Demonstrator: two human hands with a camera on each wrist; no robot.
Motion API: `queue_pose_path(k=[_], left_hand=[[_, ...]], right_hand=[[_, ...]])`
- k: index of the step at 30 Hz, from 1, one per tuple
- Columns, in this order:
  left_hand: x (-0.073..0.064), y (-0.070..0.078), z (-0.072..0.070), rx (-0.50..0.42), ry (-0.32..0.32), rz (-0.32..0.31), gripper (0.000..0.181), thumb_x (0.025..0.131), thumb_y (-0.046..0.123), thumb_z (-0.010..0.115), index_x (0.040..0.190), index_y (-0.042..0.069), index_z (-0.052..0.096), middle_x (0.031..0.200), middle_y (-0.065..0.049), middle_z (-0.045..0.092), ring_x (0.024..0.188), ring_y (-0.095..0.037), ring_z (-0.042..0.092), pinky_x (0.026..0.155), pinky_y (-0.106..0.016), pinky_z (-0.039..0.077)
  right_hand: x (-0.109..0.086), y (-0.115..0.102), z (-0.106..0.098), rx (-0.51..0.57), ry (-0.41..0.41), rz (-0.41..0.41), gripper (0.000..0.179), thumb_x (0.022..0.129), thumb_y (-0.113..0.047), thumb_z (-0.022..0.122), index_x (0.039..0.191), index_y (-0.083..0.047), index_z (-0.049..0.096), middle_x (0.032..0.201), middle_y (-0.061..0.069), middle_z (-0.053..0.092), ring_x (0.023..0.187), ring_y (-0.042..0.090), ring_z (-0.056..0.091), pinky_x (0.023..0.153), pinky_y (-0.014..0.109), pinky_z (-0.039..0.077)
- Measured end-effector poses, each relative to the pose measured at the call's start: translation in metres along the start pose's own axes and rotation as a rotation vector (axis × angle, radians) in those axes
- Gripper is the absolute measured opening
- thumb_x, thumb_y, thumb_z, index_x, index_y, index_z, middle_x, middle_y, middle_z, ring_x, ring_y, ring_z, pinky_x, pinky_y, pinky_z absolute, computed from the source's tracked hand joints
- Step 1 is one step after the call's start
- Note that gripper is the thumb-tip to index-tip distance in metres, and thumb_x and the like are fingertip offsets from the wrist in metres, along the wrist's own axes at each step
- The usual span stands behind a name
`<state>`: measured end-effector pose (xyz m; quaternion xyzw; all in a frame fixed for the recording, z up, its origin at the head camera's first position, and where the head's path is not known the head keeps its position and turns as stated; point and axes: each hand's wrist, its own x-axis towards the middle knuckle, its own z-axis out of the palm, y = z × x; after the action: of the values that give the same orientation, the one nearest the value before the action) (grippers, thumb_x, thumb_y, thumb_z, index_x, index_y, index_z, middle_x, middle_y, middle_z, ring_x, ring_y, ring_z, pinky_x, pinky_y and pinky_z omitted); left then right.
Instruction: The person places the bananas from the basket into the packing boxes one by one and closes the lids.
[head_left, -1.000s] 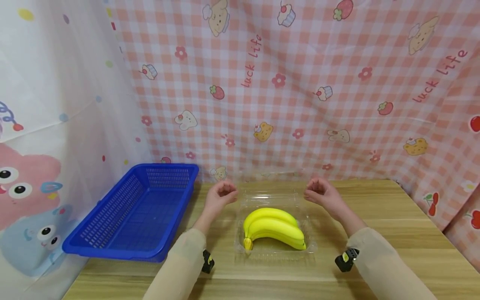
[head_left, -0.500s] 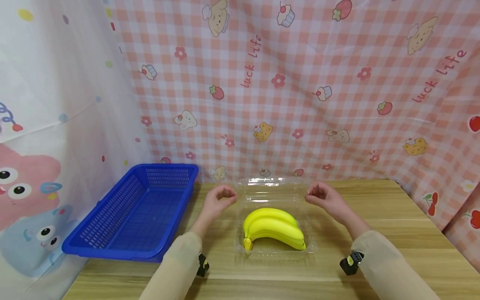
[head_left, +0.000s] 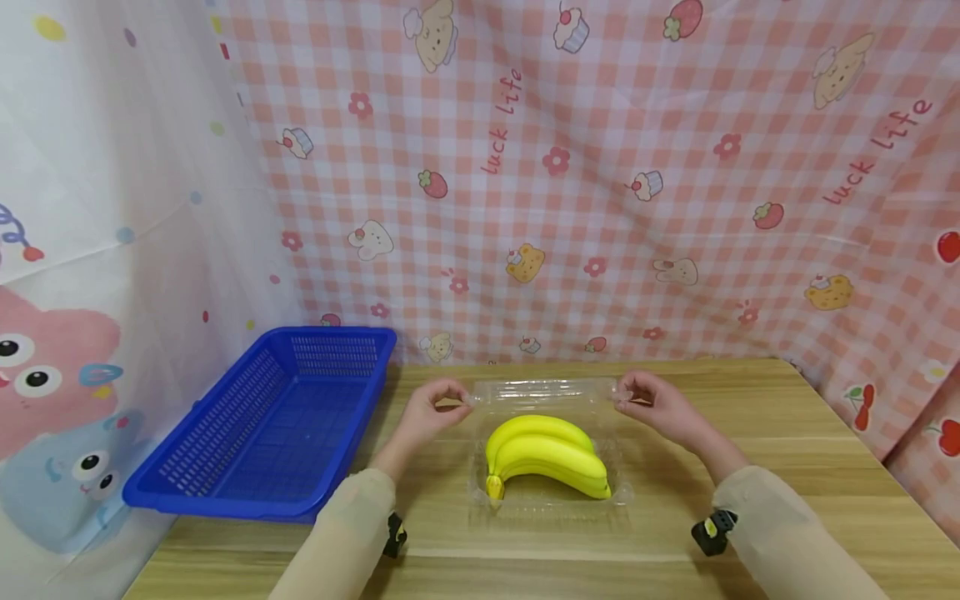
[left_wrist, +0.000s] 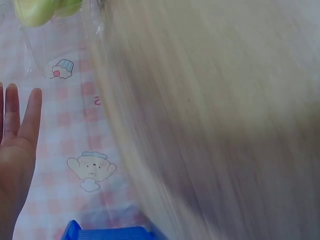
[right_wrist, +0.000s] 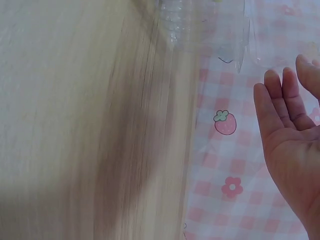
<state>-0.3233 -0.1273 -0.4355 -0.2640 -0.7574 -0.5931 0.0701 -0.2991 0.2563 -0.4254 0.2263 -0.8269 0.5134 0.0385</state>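
Note:
A bunch of yellow bananas (head_left: 546, 450) lies in a clear plastic clamshell box (head_left: 551, 518) on the table. The box's lid (head_left: 547, 390) is raised along the far side. At the lid's left corner, my left hand (head_left: 429, 410) pinches the clear plastic between thumb and index finger. My right hand (head_left: 660, 408) pinches the opposite corner the same way. The left wrist view has the left hand (left_wrist: 17, 155) at its edge, thumb out of frame, and part of the bananas above. In the right wrist view the right hand (right_wrist: 295, 140) is beside the clear plastic (right_wrist: 215, 30).
A blue slatted basket (head_left: 292, 425) with nothing visible in it stands on the left of the wooden table (head_left: 795, 467). A pink checked cloth (head_left: 600, 208) hangs behind the far edge, and a white printed curtain (head_left: 165, 208) hangs at the left.
The lid has tilted down toward the bananas, its top edge dropping from above the table's far edge. Both hands have lowered slightly with it. The bananas and basket have stayed put.

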Motion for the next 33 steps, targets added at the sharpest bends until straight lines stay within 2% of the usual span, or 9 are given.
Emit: queue_pose_path(k=[6,9,12,16,22,30,33], left_hand=[[-0.004,0.001,-0.002,0.008,-0.075,0.079,0.014,0.081,-0.018,0.067,0.093,-0.011,0.065,0.096,-0.023,0.064,0.092,-0.025,0.064,0.087,-0.051,0.054],[-0.005,0.001,-0.003,0.016,-0.1,0.104,0.015,0.079,-0.02,0.067,0.089,-0.009,0.066,0.094,-0.022,0.063,0.089,-0.022,0.063,0.088,-0.051,0.054],[-0.006,0.002,-0.003,0.044,-0.123,0.146,0.016,0.077,-0.02,0.069,0.086,-0.007,0.067,0.092,-0.02,0.064,0.088,-0.022,0.063,0.087,-0.051,0.055],[-0.007,0.001,-0.004,0.125,-0.153,0.225,0.017,0.076,-0.019,0.07,0.084,-0.004,0.068,0.09,-0.018,0.065,0.087,-0.027,0.063,0.085,-0.051,0.055],[-0.009,0.002,-0.006,0.278,-0.183,0.316,0.022,0.075,-0.016,0.075,0.083,0.004,0.07,0.09,-0.009,0.068,0.088,-0.024,0.064,0.084,-0.037,0.057],[-0.011,0.004,-0.008,0.393,-0.226,0.446,0.023,0.074,-0.011,0.078,0.081,0.009,0.071,0.09,-0.001,0.07,0.091,-0.02,0.064,0.087,-0.033,0.054],[-0.012,0.004,-0.009,0.426,-0.24,0.471,0.024,0.073,-0.011,0.079,0.081,0.01,0.07,0.09,0.0,0.069,0.091,-0.018,0.064,0.086,-0.031,0.054]], right_hand=[[-0.004,0.001,-0.001,-0.056,-0.026,-0.096,0.011,0.091,0.006,0.066,0.095,0.0,0.057,0.099,0.011,0.056,0.097,0.01,0.059,0.082,0.022,0.054],[-0.006,0.003,-0.001,-0.062,-0.047,-0.143,0.011,0.089,0.011,0.063,0.095,0.004,0.058,0.1,0.015,0.058,0.098,0.008,0.059,0.085,0.021,0.052],[-0.007,0.005,-0.001,-0.077,-0.067,-0.199,0.012,0.089,0.013,0.063,0.094,0.003,0.06,0.103,0.017,0.06,0.1,0.006,0.058,0.087,0.019,0.051],[-0.009,0.007,-0.001,-0.119,-0.086,-0.272,0.019,0.088,0.011,0.066,0.092,-0.007,0.061,0.104,0.016,0.062,0.102,0.004,0.057,0.089,0.017,0.049],[-0.009,0.008,-0.001,-0.184,-0.087,-0.322,0.027,0.084,0.011,0.07,0.09,-0.014,0.061,0.102,0.012,0.065,0.103,0.01,0.06,0.089,0.014,0.047],[-0.012,0.007,0.001,-0.313,-0.087,-0.373,0.028,0.082,0.003,0.077,0.087,-0.02,0.062,0.105,0.011,0.066,0.103,0.019,0.061,0.09,0.026,0.05],[-0.012,0.007,0.002,-0.329,-0.089,-0.399,0.03,0.082,0.004,0.077,0.086,-0.021,0.062,0.105,0.01,0.065,0.102,0.024,0.061,0.091,0.026,0.049]])
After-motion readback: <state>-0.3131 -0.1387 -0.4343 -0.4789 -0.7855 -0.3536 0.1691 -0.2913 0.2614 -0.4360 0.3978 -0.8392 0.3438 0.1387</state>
